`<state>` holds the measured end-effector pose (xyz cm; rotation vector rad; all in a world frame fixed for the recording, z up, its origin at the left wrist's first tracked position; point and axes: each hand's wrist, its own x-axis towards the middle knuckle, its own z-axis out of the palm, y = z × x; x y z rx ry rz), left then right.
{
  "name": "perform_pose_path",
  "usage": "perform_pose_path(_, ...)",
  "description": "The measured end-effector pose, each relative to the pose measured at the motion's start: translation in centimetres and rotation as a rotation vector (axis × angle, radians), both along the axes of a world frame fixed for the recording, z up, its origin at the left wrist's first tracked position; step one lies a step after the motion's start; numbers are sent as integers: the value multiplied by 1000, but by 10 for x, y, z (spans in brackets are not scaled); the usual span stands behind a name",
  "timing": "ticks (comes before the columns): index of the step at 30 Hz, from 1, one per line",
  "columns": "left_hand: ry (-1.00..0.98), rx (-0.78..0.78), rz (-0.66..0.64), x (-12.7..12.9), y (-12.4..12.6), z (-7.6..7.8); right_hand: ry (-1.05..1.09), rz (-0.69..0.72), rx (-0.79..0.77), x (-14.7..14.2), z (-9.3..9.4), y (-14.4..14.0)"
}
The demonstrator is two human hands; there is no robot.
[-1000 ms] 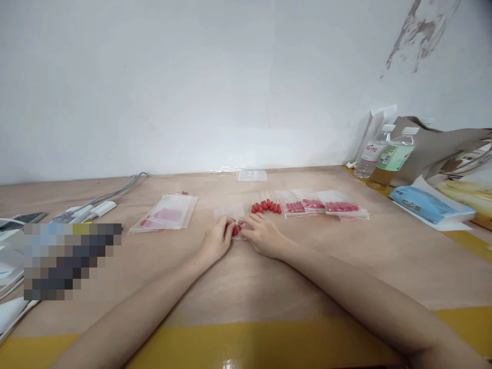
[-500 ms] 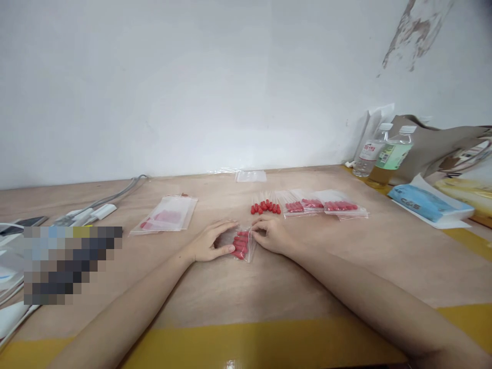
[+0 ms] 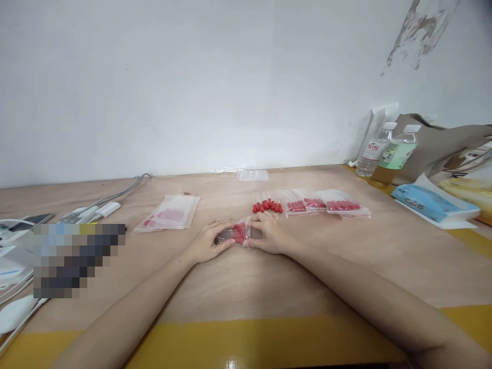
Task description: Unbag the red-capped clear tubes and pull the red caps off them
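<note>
Between my hands, near the middle of the table, is a small clear zip bag [image 3: 240, 234] with several red pieces inside. My left hand [image 3: 210, 242] curls round its left side, thumb at the near edge and fingers at the far edge. On the right side, my right hand [image 3: 271, 234] grips the bag the same way, and the plastic bunches up between them. Just beyond my right hand lies a row of loose red-ended pieces [image 3: 267, 206] with thin pale tips. Filled clear bags [image 3: 343, 205] of similar red pieces lie to their right.
Flat bags [image 3: 177, 210] with a pinkish-red patch lie at left. A small clear packet [image 3: 252, 176] is by the wall. Two bottles [image 3: 397, 154] and a blue tissue pack [image 3: 432, 202] stand at right. Cables [image 3: 123, 190] and a blurred dark object [image 3: 73, 266] occupy the left.
My right hand has closed round the bag's right side, where its fingertips were at the edge before. The bag is now squeezed and bunched. The view has shifted slightly.
</note>
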<state>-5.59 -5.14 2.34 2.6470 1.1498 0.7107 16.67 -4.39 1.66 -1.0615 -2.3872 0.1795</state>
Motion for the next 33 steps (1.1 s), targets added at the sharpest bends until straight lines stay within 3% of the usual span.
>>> perform_pose_path(12, -124, -14, -3, -6, 3, -7, 296, 162, -253, -11, -7, 5)
perform_pose_path(21, -171, -89, 2, -5, 2, -8, 433, 208, -191, -16, -4, -1)
perform_pose_path(25, -181, -164, 17, -5, 4, -9, 460, 180, -247, -17, -5, 1)
perform_pose_path(30, -173, -178, 15, -5, 4, -7, 432, 298, -282, -12, -2, 1)
perform_pose_path(33, -193, -175, 17, -5, 4, -8, 440, 285, -268, -12, -1, 1)
